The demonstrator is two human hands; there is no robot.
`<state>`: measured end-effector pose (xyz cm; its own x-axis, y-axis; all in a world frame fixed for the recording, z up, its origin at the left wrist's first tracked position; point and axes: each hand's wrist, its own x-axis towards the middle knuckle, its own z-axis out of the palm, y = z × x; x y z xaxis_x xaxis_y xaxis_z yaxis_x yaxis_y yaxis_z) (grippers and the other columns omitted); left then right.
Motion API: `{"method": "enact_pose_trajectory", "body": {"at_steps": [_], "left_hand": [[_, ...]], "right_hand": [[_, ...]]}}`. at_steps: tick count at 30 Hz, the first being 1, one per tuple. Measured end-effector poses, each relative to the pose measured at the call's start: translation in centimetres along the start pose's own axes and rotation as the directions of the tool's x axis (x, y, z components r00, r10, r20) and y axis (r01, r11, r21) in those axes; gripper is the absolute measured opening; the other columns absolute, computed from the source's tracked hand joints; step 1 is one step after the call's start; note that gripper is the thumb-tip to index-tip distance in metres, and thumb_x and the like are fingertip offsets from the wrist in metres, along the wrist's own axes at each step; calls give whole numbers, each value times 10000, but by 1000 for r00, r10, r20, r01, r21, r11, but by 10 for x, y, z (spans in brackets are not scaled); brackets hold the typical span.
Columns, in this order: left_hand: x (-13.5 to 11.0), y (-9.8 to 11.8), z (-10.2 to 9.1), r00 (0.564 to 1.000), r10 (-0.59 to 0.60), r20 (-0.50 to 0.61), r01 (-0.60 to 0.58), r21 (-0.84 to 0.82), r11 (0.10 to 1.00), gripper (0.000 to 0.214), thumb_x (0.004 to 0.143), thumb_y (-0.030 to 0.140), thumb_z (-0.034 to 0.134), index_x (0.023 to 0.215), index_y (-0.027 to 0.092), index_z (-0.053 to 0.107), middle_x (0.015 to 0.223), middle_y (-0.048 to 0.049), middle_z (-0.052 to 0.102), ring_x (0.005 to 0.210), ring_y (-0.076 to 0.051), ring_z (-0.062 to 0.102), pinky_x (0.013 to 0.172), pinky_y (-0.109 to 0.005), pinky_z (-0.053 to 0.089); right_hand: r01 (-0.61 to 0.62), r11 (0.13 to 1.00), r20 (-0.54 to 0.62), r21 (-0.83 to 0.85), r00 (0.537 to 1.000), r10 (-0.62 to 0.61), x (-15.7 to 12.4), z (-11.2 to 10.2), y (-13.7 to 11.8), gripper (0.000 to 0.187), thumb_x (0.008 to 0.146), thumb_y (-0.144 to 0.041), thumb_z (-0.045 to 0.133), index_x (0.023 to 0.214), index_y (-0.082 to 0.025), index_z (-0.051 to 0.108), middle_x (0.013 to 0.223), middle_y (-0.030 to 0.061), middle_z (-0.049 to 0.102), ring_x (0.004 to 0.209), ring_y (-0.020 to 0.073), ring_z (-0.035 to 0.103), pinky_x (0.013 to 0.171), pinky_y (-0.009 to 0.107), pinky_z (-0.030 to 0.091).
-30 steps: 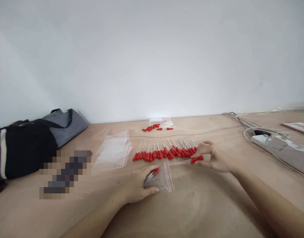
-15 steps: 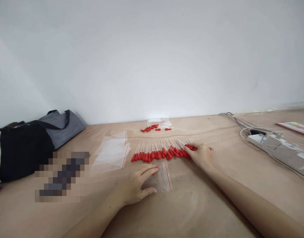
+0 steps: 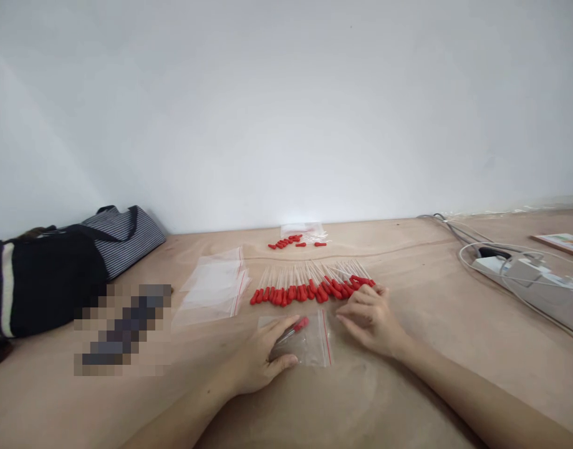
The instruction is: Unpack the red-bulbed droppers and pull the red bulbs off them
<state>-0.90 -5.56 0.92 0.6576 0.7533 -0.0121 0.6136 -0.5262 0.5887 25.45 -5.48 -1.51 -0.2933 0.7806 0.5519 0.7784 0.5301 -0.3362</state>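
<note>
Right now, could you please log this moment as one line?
left hand: pinning small zip bag, dropper inside | right hand: open, beside bag, near dropper row | spare bags: left of row

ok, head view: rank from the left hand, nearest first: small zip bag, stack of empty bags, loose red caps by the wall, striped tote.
1. small zip bag, under the left hand.
2. stack of empty bags, ahead, slightly left.
3. loose red caps, far ahead by the wall.
4. striped tote, far left; close to the caps' distance, tentative.
</note>
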Motion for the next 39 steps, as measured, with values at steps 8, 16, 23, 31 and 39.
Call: {"method": "enact_pose_trajectory", "body": {"at_steps": [8, 16, 23, 31, 39], "left_hand": [[5, 0, 8, 1000, -1, 0, 1, -36, 999, 583, 783, 285, 534, 1318, 228, 311, 1313, -78, 451, 1195, -248, 410, 994, -447, 322], [6, -2, 10, 999, 38, -26, -38, -30, 999, 549, 778, 299, 539, 1294, 226, 364, 1311, -78, 450, 1191, -250, 412, 996, -439, 329], [4, -3, 6, 1000, 23, -10, -24, -9, 1000, 539, 785, 303, 537, 1294, 246, 369, 1318, -73, 442, 1194, -246, 413, 988, -446, 340], [2, -7, 2, 999, 34, 25, -35, 70, 997, 688, 711, 458, 617, 1311, 244, 356, 1347, -95, 404, 1217, -288, 384, 982, -472, 343], [3, -5, 11, 971, 239, 23, -234, 316, 919, 323, 860, 302, 433, 1134, 207, 576, 1161, -79, 591, 1114, -246, 512, 953, -407, 414]], "right_hand": [[45, 989, 293, 142, 952, -85, 4, 15, -27, 154, 812, -336, 527, 888, -279, 649, 876, 6, 628, 832, 159, 462, 764, 362, 219], [-15, 996, 309, 84, 951, -12, 5, 29, -38, 56, 794, -246, 531, 800, -204, 568, 791, -2, 607, 843, 152, 464, 775, 337, 240], [7, 972, 205, 233, 977, -56, 3, -8, -17, 109, 757, -215, 535, 845, -223, 598, 764, 22, 616, 781, 166, 501, 766, 351, 325], [-435, 802, -221, 409, 806, 549, -6, -44, 59, 265, 681, -470, 586, 741, -215, 633, 771, 41, 648, 767, 192, 558, 723, 321, 419], [-666, 650, -228, 366, 613, 757, -12, -10, 90, 361, 654, -476, 555, 781, -158, 671, 629, 58, 656, 593, 192, 583, 537, 280, 398]]}}
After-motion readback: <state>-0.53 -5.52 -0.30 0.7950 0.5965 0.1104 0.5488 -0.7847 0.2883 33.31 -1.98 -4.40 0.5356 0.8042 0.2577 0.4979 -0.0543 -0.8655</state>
